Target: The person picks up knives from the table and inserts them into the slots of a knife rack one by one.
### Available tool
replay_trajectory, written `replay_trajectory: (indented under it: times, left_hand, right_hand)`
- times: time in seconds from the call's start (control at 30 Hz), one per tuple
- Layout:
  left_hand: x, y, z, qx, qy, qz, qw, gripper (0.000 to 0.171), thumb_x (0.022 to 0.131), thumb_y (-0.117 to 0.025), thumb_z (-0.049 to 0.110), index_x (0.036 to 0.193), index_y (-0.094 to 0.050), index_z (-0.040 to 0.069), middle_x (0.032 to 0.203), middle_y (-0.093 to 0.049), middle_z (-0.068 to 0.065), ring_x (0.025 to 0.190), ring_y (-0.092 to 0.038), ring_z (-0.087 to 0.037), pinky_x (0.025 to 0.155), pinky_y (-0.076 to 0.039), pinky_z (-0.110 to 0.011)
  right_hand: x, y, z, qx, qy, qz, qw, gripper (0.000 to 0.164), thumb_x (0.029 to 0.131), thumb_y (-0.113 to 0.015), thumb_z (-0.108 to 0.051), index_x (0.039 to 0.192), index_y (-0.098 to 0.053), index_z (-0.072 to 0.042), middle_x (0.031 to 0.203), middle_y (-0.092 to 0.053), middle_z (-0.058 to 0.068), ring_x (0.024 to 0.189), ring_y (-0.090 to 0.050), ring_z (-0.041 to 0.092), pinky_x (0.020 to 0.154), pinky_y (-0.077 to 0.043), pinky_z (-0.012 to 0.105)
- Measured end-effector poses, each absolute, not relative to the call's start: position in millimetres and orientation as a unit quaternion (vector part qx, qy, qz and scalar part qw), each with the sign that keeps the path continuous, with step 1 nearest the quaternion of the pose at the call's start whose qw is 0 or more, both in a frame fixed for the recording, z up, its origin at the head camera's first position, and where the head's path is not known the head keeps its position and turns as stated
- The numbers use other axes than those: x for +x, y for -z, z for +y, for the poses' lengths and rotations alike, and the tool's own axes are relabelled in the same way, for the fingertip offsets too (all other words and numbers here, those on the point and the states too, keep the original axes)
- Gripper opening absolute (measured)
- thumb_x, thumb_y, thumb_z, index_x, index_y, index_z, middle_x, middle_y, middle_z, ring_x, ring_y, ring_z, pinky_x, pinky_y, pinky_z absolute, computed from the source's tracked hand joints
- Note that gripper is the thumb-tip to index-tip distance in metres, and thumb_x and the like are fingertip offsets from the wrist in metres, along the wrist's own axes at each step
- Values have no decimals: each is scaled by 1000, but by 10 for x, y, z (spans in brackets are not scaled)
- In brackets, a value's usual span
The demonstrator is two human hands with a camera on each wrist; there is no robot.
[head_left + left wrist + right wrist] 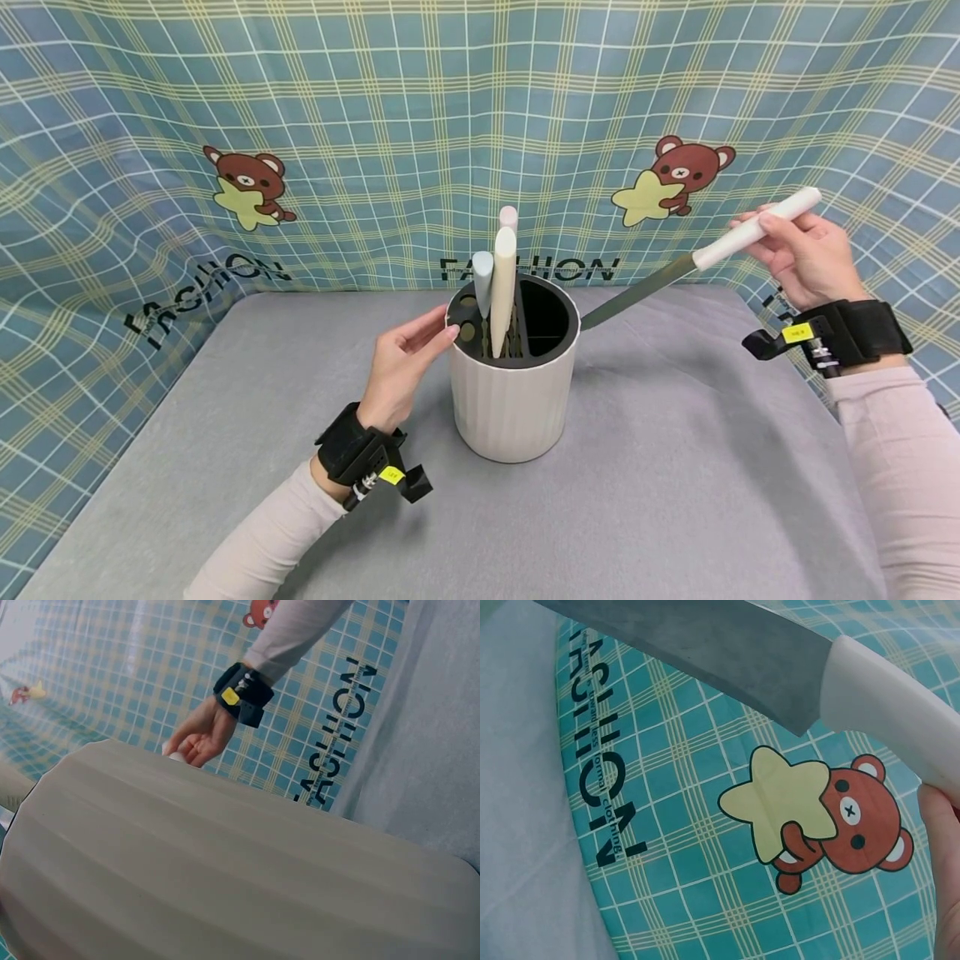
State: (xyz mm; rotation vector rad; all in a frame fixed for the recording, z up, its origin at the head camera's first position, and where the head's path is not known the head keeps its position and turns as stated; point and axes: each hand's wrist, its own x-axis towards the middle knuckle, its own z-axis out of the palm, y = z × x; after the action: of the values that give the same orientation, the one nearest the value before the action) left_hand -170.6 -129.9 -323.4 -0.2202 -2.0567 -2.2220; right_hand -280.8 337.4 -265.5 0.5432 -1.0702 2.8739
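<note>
A white ribbed knife holder (512, 408) with a black slotted top stands upright on the table. Three handles rise from it: light blue (483, 275), cream (503, 283) and pink (508, 217). My left hand (405, 358) rests against the holder's left side, thumb at the rim; its fingertips are partly hidden. Up on the right, my right hand (806, 254) holds a knife by its white handle (738, 237). The knife's grey blade (727, 652) slants down-left to the holder's right rim. Whether the tip touches the rim or passes behind it, I cannot tell.
A grey cloth (225, 467) covers the table. Behind and at both sides hangs a blue-green checked curtain (420, 125) printed with bears and lettering. The holder's right part has a wide dark compartment (546, 312); round holes (467, 331) lie at the left of its top.
</note>
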Motion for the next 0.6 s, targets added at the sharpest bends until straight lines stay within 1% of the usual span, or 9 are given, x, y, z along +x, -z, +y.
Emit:
replay_trajectory:
  times: [0.3,0.6]
  left_hand:
    - [-1700,3229,-1293,-73,731,-676,55,48,93,-65,7,139,-52,2,140,-53,-14,127,-52,-21,105,-49,-24]
    - [-1685,3210,-1289,-68,735,-673,49,47,94,-64,7,139,-52,2,139,-54,-11,125,-53,-20,104,-49,-23]
  right_hand:
    - [-2785,2662,3446,185,-946,-266,28,19,95,-40,19,102,-57,21,96,-65,34,94,-67,46,83,-59,52]
    - [-2758,2592,3459,180,-960,-207,47,14,96,-42,17,102,-54,21,95,-64,37,91,-67,49,87,-57,54]
